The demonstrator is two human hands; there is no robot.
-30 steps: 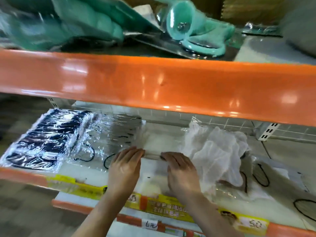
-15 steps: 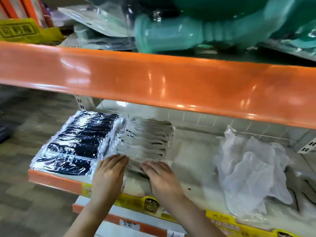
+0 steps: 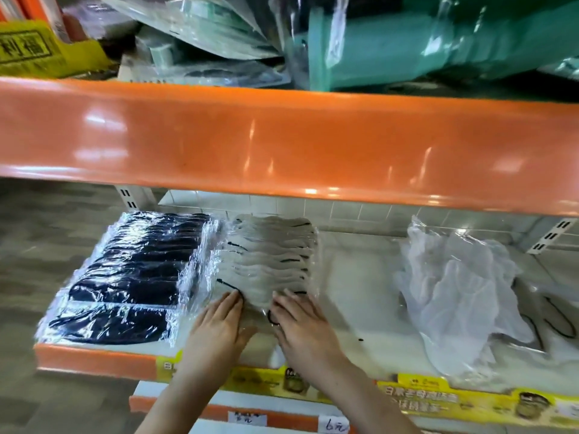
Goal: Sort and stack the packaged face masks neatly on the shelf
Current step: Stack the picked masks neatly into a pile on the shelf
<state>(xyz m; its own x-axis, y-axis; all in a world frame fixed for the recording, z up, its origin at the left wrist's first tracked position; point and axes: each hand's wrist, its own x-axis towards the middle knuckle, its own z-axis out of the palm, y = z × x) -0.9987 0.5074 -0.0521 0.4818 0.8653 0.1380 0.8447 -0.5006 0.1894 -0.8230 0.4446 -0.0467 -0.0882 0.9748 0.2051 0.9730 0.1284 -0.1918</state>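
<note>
A fanned row of clear-wrapped grey face masks [image 3: 269, 255] with black ear loops lies on the white shelf [image 3: 354, 277], running front to back. My left hand [image 3: 219, 327] and my right hand [image 3: 304, 324] press flat on its near end, fingers straight, one at each side. Directly to the left, touching it, lies a row of packaged black masks [image 3: 138, 277] in shiny film. At the right sits a loose heap of white masks in crumpled plastic [image 3: 457, 296], with more grey masks [image 3: 551, 317] beside it.
An orange shelf beam [image 3: 282, 145] hangs low over the working shelf. Above it lie teal packaged goods [image 3: 407, 45] and flat packets [image 3: 200, 36]. Yellow price labels [image 3: 438, 399] line the shelf's front edge. Bare shelf shows between the grey row and the white heap.
Both hands have slid the grey mask packs leftwards across the shelf until they sit against the black row. The view has swung left with them, and the white heap is farther right.
</note>
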